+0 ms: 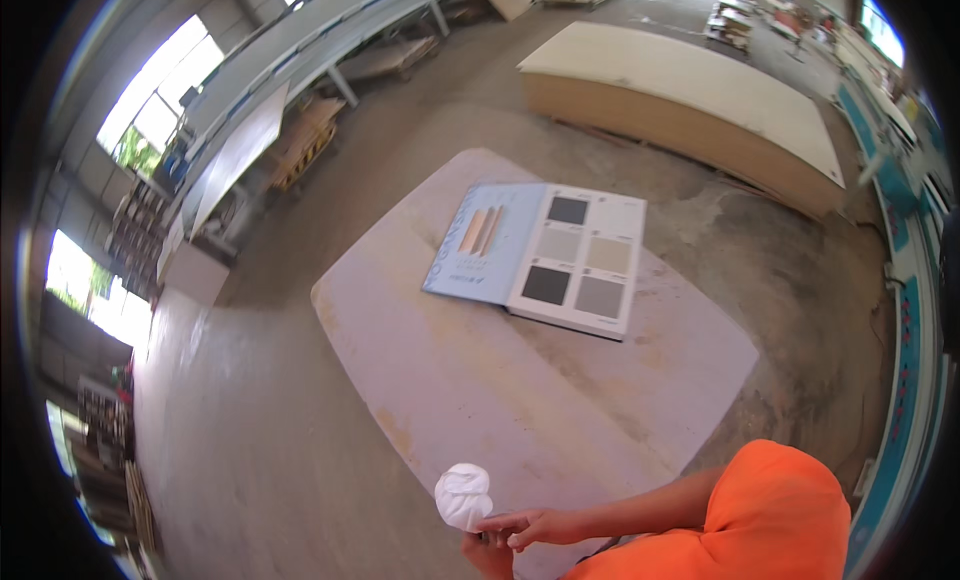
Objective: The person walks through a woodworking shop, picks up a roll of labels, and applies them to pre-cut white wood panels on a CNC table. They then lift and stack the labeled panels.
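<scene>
A rounded, twisted bundle of white cloth stands up at the near edge of the pale board table. My left hand is closed around its base from below, partly covered by my other hand. From the right comes my right hand, its index finger laid across the bottom of the bundle and its other fingers bent in. How firmly the right fingers grip is hard to see. Farther off on the table lies an open sample book, with a light blue cover on the left and dark, grey and beige swatches on the right.
A long stack of boards rests on the floor beyond the table. Long grey benches run along the left back. At the right edge is a teal and white machine. Dust and brown marks cover parts of the tabletop.
</scene>
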Demonstrator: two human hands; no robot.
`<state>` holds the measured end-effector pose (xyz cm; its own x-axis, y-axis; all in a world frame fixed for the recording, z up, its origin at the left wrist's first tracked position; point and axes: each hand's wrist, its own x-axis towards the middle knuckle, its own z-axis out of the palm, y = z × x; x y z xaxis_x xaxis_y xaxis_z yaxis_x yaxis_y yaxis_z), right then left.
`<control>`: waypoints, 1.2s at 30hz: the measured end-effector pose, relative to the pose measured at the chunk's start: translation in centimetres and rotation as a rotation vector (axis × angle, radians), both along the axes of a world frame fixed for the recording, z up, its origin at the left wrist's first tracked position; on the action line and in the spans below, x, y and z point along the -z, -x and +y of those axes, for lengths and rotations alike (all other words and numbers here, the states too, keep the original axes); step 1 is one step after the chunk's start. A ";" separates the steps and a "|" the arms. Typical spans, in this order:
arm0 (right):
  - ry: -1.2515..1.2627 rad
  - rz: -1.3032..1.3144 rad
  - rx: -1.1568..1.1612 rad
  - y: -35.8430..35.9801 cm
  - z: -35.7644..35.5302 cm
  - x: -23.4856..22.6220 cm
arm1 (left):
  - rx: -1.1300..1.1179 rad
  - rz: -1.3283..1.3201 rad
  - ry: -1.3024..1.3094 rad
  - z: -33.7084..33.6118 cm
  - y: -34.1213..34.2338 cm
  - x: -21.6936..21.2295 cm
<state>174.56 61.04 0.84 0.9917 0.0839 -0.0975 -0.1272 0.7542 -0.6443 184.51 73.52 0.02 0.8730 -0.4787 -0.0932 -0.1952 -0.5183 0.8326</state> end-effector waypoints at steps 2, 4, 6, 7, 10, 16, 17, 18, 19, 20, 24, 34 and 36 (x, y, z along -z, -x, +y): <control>0.179 -0.040 0.107 2.8 0.7 -2.4 | 0.117 -0.209 -0.014 0.0 0.1 -0.3; 0.837 0.108 0.471 6.5 1.1 -5.5 | 0.304 -0.159 -0.100 -0.1 -0.2 -1.9; 1.289 0.136 0.835 10.2 1.2 -7.9 | 0.519 -0.101 -0.181 -0.4 -0.3 -2.6; 1.480 0.227 0.868 11.9 1.7 -9.9 | 0.634 -0.071 -0.176 -0.5 0.2 -3.8; 1.764 0.481 0.763 16.7 4.8 -9.9 | 0.995 -0.010 -0.150 -1.7 3.4 -7.4; 1.105 0.827 0.843 26.4 11.5 -11.5 | 1.584 -0.058 -0.059 -3.4 11.5 -12.0; 1.152 0.889 1.063 27.7 13.2 -11.9 | 1.640 0.012 -0.131 -3.6 13.7 -13.3; 1.104 0.930 1.192 29.4 14.5 -12.2 | 1.681 0.000 -0.095 -3.3 15.6 -13.9; 1.053 0.962 1.319 31.0 15.4 -12.5 | 1.716 -0.015 -0.059 -3.0 17.4 -14.3; 0.996 0.999 1.446 32.8 16.5 -12.9 | 1.756 -0.023 -0.024 -2.7 19.4 -14.5; 1.000 1.021 1.778 39.4 20.8 -16.1 | 2.008 0.211 -0.093 -1.5 27.6 -15.6; 1.449 0.728 1.511 61.7 32.3 -27.7 | 2.470 0.132 0.545 0.0 47.0 -29.4; 1.531 0.531 1.581 63.3 34.3 -31.8 | 2.565 0.289 0.683 1.0 50.1 -32.4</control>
<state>111.23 95.34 32.64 0.0398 -0.8613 0.5066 -0.4201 -0.4744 -0.7736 134.36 74.50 32.46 -0.9013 -0.0037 0.4331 0.3786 0.4791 0.7920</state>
